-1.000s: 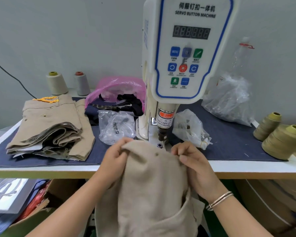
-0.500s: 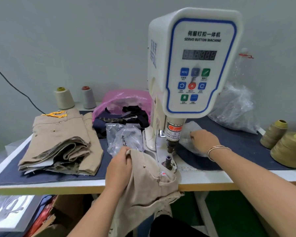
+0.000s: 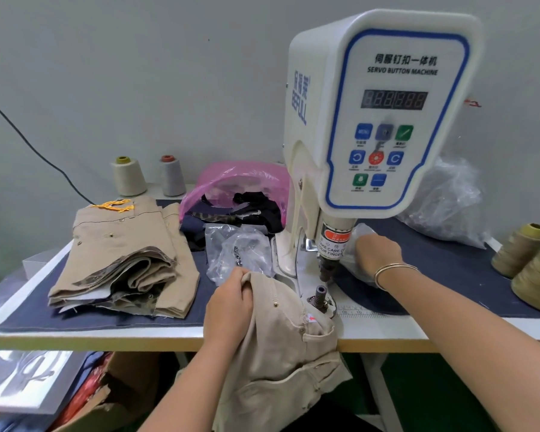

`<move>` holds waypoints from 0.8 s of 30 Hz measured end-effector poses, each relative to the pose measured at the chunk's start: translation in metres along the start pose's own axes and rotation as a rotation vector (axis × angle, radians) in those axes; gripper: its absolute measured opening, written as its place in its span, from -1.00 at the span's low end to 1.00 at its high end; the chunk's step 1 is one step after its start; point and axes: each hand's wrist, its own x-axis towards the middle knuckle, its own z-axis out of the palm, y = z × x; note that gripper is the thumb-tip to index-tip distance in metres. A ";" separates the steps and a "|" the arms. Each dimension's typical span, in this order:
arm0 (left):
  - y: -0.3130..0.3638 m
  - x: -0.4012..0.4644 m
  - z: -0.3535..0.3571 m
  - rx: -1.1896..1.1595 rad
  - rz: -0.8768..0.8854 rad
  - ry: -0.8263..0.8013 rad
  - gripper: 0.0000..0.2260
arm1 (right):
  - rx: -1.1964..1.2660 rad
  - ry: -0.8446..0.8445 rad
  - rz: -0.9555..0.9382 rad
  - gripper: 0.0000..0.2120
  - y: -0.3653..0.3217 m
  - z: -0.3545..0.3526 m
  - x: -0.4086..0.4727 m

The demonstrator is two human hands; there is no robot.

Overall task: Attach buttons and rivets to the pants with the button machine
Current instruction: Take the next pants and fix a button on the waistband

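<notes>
Item: tan pants draped over the table edge beside the button machine post, our left hand gripping their waistband, our right hand in a clear bag behind the post, fingers hidden, grasp untellable

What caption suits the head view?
Left hand grips beige pants beside the button machine; right hand reaches into a clear bag.

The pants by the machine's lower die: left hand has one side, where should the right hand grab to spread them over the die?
Probably the waistband edge near the red tag, on the pants, coming from the right. The left hand already bunches the left part, and cloth droops off the table edge below the lower die. The right hand is at a clear bag.
</notes>
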 end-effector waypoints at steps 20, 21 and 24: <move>0.001 0.000 0.000 -0.014 0.008 0.006 -0.87 | 0.052 0.441 -0.160 -0.87 0.048 0.055 0.038; 0.001 0.000 0.000 -0.015 0.010 0.008 -0.86 | 0.056 0.445 -0.163 -0.88 0.049 0.056 0.040; 0.001 0.000 0.000 -0.010 0.013 0.012 -0.88 | 0.062 0.466 -0.176 -0.91 0.052 0.059 0.043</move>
